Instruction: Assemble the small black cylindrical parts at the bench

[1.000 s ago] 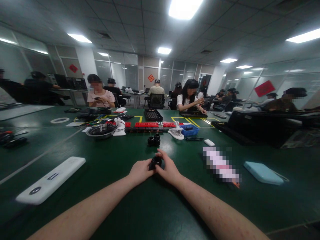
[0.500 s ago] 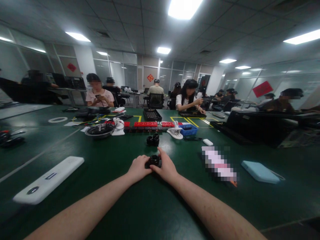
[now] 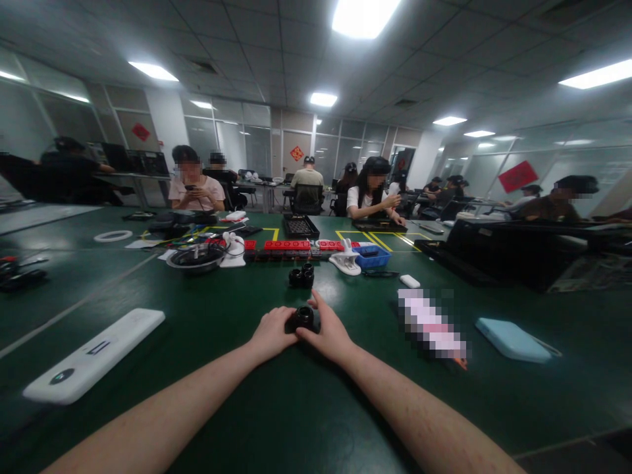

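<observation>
A small glossy black round part (image 3: 303, 316), with a circular opening on top, is low over or on the green table; I cannot tell whether it touches the surface. On its left side my left hand (image 3: 273, 329) grips it with curled fingers. My right hand (image 3: 326, 329) holds the opposite side, the thumb in front and the index finger reaching round behind. Both thumbs come close together at the near side of the part. Just beyond my hands stands a cluster of similar black round parts (image 3: 301, 276).
A long white device (image 3: 99, 355) lies at left, a light blue box (image 3: 513, 340) at right beside a blurred pink item (image 3: 432, 322). Further back are a red strip (image 3: 287, 245), a blue bin (image 3: 374, 256), a white clip (image 3: 346, 261) and a dark round tray (image 3: 196, 257). Several people sit beyond.
The black part's top has tilted slightly between my hands, and its opening looks a little different. Both hands stay in nearly the same place.
</observation>
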`<move>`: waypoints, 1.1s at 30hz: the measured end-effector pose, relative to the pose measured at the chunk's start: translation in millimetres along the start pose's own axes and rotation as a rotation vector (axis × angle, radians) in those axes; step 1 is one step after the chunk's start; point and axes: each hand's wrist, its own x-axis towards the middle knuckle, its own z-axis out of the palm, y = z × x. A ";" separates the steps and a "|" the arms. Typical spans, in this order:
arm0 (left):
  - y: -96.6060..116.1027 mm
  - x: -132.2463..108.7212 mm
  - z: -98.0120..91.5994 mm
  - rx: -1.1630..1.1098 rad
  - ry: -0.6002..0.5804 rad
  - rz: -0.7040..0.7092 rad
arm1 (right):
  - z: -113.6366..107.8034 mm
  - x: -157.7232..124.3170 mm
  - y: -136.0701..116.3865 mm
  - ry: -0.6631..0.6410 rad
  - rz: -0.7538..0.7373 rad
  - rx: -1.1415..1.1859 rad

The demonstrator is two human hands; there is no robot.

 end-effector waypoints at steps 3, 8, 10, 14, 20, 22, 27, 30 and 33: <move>-0.1 -0.2 0.4 -0.001 -0.002 0.004 | 3.4 2.3 0.4 0.053 0.015 0.005; -1.6 0.2 2.3 0.009 0.002 0.012 | 2.5 1.8 -3.6 0.055 -0.009 0.098; -1.9 0.4 2.4 0.014 0.000 0.014 | 0.9 0.4 -4.5 0.012 -0.046 0.149; -1.4 0.6 1.5 0.030 -0.001 0.008 | 1.7 -0.4 -2.0 -0.050 -0.056 0.155; 0.7 0.0 0.0 0.037 -0.022 0.012 | 9.4 4.7 3.3 0.065 0.018 0.035; 1.0 -0.3 0.3 0.034 -0.024 0.029 | 9.3 5.2 2.8 0.102 0.013 0.023; -0.3 -0.9 1.7 0.035 -0.009 0.057 | 2.6 2.1 0.0 0.051 -0.076 0.129; -0.5 -1.5 1.0 0.033 -0.005 0.067 | -0.9 -0.2 0.4 -0.007 -0.109 0.191; 0.8 -2.1 -0.1 0.031 -0.003 0.076 | -1.7 -1.1 1.5 -0.040 -0.096 0.226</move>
